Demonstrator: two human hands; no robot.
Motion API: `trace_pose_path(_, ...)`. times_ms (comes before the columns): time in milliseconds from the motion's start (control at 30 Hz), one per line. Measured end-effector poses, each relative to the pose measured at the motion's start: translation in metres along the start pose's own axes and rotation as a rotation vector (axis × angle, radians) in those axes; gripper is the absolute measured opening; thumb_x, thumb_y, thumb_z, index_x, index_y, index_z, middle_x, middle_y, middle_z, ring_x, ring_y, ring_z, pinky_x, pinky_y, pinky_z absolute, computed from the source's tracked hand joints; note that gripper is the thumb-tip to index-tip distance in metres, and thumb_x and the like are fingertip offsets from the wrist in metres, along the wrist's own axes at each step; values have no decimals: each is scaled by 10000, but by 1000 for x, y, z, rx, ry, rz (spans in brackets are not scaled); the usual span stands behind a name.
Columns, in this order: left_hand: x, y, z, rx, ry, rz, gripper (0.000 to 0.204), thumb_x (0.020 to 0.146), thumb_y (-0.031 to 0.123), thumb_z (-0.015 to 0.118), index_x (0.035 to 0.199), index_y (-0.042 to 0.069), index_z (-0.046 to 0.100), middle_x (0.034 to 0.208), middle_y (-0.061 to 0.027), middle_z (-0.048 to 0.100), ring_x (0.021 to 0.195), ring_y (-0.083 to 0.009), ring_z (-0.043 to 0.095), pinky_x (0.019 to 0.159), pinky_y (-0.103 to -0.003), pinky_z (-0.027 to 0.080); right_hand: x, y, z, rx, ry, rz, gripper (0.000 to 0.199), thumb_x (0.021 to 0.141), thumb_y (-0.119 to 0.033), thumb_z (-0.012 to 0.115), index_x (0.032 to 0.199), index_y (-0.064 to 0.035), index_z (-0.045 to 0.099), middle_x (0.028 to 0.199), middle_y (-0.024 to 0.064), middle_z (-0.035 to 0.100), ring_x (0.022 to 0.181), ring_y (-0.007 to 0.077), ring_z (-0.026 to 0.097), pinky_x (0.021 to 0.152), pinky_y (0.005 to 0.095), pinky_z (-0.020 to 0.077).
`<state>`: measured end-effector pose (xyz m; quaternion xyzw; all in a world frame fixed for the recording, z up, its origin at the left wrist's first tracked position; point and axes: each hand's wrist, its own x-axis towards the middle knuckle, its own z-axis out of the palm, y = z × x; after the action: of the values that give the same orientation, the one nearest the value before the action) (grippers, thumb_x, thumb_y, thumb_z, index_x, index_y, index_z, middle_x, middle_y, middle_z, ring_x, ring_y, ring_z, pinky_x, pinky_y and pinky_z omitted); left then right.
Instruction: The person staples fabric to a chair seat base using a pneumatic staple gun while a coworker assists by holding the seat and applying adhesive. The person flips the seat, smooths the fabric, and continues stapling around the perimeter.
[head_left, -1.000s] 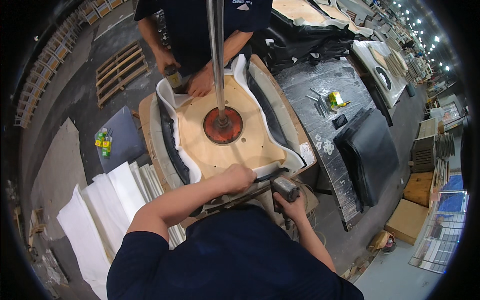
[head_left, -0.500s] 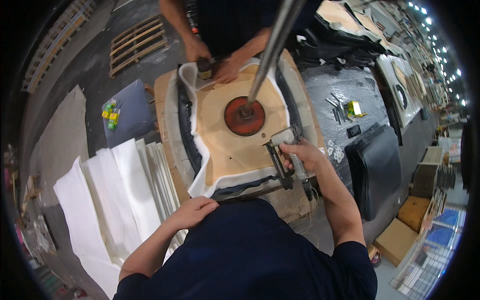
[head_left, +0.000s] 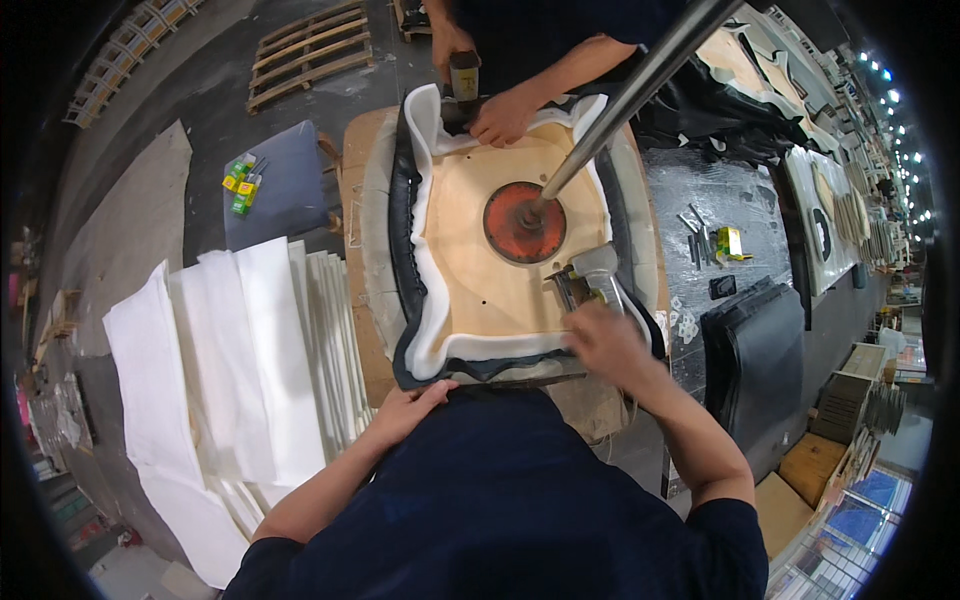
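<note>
In front of me lies a pale wooden seat panel (head_left: 460, 250) with a wavy white foam edge (head_left: 425, 290) and a black cover (head_left: 402, 215) around it. My right hand (head_left: 608, 345), blurred, is wrapped round a grey staple gun (head_left: 597, 262) above the panel's near right part. At the near left corner, my left hand (head_left: 412, 408) has its fingers closed at the edge of the black cover; part of its grip is hidden. A metal pole (head_left: 640, 90) meets the red round disc (head_left: 510, 240) on the panel.
Across from me, a co-worker's hand (head_left: 505, 117) presses the far edge while the other holds a dark tool (head_left: 464, 78). White foam sheets (head_left: 215, 360) stand at left. Black sheets (head_left: 755, 340) and small boxes (head_left: 729, 242) lie at right; a wooden pallet (head_left: 310, 50) is far left.
My right hand has brought the staple gun inward over the panel. My left hand has shifted slightly at the near left corner, where more black cover now shows. The view has shifted.
</note>
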<state>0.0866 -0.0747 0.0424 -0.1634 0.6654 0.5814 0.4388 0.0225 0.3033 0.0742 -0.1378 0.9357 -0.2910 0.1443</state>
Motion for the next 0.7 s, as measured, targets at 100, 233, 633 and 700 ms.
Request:
trace_pose_path(100,8,26,8,-27,-253,255,501,1106,422,684,1391,12,733,1255,-90,768,1186,-134,673,1021,-289,518,-18,2,34,-160,-80,-239,156,888,-93,756,1031,-38,724,1050,146,724,1082,385,696,945,498,554)
trace_pose_path(233,49,46,45,655,17,866,399,1005,342,775,1274,50,741,1191,-140,724,1194,-326,669,1038,-447,526,-7,-7,39,-369,-183,-259,114,868,-85,693,974,-75,735,1009,109,715,1092,340,697,943,468,531)
trace_pose_path(633,119,49,30,1285,-150,940,326,1026,420,693,914,114,701,836,-124,705,827,-377,730,705,-536,558,-10,13,59,-415,-73,-403,92,868,-139,658,931,-115,720,895,90,671,911,307,725,873,453,496)
trace_pose_path(700,119,54,26,1291,-178,983,334,1037,409,683,885,112,693,799,-124,700,775,-379,730,663,-534,561,-14,17,59,-379,-58,-444,99,866,-137,658,943,-105,711,886,89,656,884,310,721,872,451,493)
